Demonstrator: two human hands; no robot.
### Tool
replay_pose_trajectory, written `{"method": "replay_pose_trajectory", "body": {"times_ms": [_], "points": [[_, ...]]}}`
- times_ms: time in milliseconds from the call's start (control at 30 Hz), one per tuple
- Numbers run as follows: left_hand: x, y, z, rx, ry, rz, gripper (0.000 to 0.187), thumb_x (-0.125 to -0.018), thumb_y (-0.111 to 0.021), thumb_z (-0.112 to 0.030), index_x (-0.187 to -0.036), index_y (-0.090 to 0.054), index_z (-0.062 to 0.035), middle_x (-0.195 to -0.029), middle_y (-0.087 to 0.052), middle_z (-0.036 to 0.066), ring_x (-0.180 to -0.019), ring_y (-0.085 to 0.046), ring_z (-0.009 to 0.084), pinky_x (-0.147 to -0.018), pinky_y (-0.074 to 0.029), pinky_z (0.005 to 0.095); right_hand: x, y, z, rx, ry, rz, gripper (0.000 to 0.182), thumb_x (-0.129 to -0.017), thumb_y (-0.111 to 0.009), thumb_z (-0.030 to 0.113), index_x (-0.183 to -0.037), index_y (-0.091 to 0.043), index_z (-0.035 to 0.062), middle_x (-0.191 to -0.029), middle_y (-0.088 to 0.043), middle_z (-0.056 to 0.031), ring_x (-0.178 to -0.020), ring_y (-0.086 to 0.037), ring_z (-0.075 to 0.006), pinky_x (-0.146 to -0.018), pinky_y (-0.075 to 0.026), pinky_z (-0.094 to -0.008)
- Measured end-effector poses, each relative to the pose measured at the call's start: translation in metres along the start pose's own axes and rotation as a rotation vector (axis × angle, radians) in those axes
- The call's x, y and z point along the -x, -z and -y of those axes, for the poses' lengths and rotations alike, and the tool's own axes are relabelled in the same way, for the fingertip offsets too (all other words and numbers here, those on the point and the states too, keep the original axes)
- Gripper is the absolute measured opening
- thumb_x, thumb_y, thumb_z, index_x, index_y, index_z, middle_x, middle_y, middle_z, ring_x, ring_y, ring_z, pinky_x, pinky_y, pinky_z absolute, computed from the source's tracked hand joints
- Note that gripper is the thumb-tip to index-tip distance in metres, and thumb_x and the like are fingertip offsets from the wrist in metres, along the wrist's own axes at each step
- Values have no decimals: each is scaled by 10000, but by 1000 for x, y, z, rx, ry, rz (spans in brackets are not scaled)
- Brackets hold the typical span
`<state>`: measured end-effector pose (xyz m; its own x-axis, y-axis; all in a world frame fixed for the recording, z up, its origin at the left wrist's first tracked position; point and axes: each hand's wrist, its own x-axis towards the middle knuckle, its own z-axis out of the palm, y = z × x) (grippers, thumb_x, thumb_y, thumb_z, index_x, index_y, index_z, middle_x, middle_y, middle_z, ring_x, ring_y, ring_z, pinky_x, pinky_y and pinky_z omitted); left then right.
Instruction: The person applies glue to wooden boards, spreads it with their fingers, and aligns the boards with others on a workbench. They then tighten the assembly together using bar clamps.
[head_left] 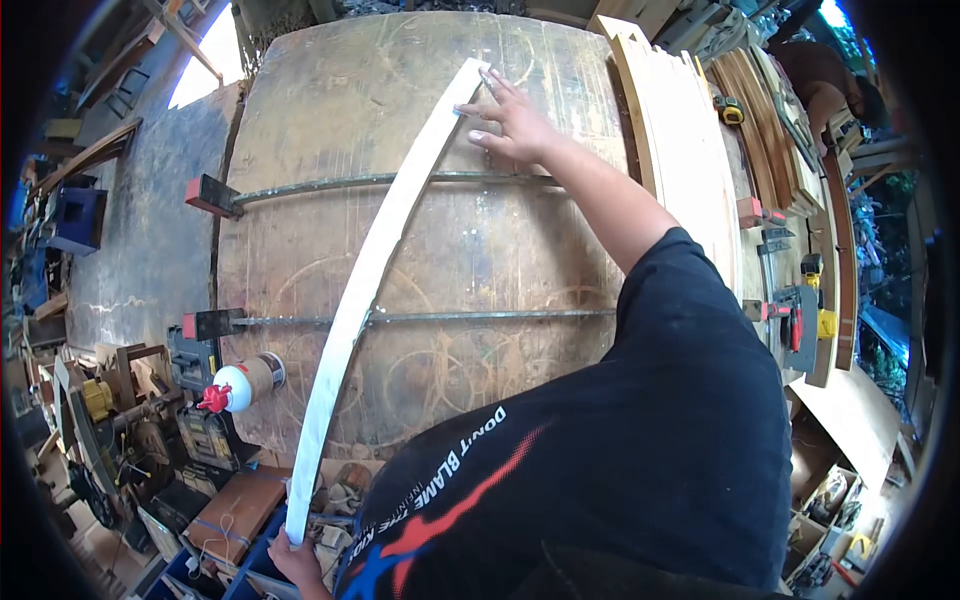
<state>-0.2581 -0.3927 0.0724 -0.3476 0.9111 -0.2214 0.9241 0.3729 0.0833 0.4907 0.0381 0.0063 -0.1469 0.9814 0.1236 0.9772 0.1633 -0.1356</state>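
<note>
A long, pale wooden strip [365,270] lies slantwise across the worktable, crossing above two bar clamps. My right hand [515,125] is at its far end, fingers spread and stretched, with fingertips touching the strip's edge. At the near end, which juts past the table edge, my left hand [295,562] is closed around the strip; part of that hand is cut off by the frame. The upper bar clamp [330,184] and the lower bar clamp [290,321] both have red-padded jaws on the left.
A white bottle with a red cap [235,388] lies near the table's left front. Pale boards [690,150] are stacked along the right, with a tape measure [730,110] beyond. Another person [825,85] is at the upper right. Tools and machinery [110,430] crowd the lower left.
</note>
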Motion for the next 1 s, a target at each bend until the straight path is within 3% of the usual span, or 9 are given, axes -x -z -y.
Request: {"method": "replay_pose_trajectory", "body": {"times_ms": [67,100,200,333,567,667,733,833,1000], "points": [[-2,-7,10,-1,7,10,654,-618,-915,-72,-1230,-706,28,-1088,-722,183,-1009,-608,375,-918,-483,459,-10,-18,-6,-88,-117,-46,661,-993,-420,716,-1569,-448,394,-1721,-109,-234,-1600,-76,-413,-1255,-153,-604],[0,-10,14,-2,-5,2,662,-618,-914,-68,-1237,-702,27,-1091,-721,184,-1012,-607,374,-918,-483,458,-17,-18,-7,-39,-180,-119,714,-990,-409,729,-1588,-433,338,-1720,-116,-235,-1597,-85,-419,-1262,-152,-585],[4,-7,15,-22,4,11,671,-621,-911,-53,-1250,-693,31,-1087,-714,188,-1022,-601,371,-920,-481,456,-29,-1,1,134,-216,-20,740,-993,-400,733,-1601,-412,311,-1720,-119,-230,-1595,-81,-426,-1264,-125,-594],[-1,-17,30,-17,4,-13,664,-623,-911,-57,-1244,-695,33,-1086,-708,186,-1018,-594,375,-918,-479,458,-8,13,70,153,-60,108,781,-985,-408,734,-1620,-376,281,-1725,-112,-217,-1601,-46,-415,-1264,-37,-618],[0,-6,30,24,55,103,673,-626,-917,-81,-1249,-685,27,-1095,-707,194,-1014,-593,389,-933,-468,468,76,-2,164,-145,384,88,759,-962,-448,723,-1577,-462,278,-1702,-173,-255,-1584,-110,-451,-1256,-69,-643],[1,1,19,-4,-9,93,666,-636,-919,-93,-1248,-683,26,-1118,-706,198,-1043,-593,394,-950,-467,466,46,14,135,-169,-9,212,765,-962,-439,744,-1575,-463,287,-1701,-187,-247,-1587,-115,-437,-1250,-98,-648],[3,5,17,-39,6,56,651,-643,-917,-102,-1242,-688,14,-1132,-708,191,-1076,-589,396,-983,-461,473,11,-20,82,-51,-114,-46,720,-957,-478,726,-1539,-515,302,-1703,-175,-252,-1577,-139,-451,-1244,-121,-643],[3,13,14,-19,-32,1,615,-668,-890,-92,-1250,-700,-38,-1134,-707,189,-1101,-595,394,-1002,-459,472,22,-15,72,18,-104,-23,802,-953,-413,788,-1591,-431,303,-1705,-181,-237,-1585,-129,-435,-1244,-128,-648],[11,5,17,18,-39,-62,587,-685,-882,-94,-1245,-711,-50,-1144,-702,186,-1107,-619,389,-1003,-473,463,71,-20,154,69,104,-20,830,-949,-386,807,-1623,-358,323,-1719,-134,-225,-1594,-97,-422,-1250,-96,-646]]}}
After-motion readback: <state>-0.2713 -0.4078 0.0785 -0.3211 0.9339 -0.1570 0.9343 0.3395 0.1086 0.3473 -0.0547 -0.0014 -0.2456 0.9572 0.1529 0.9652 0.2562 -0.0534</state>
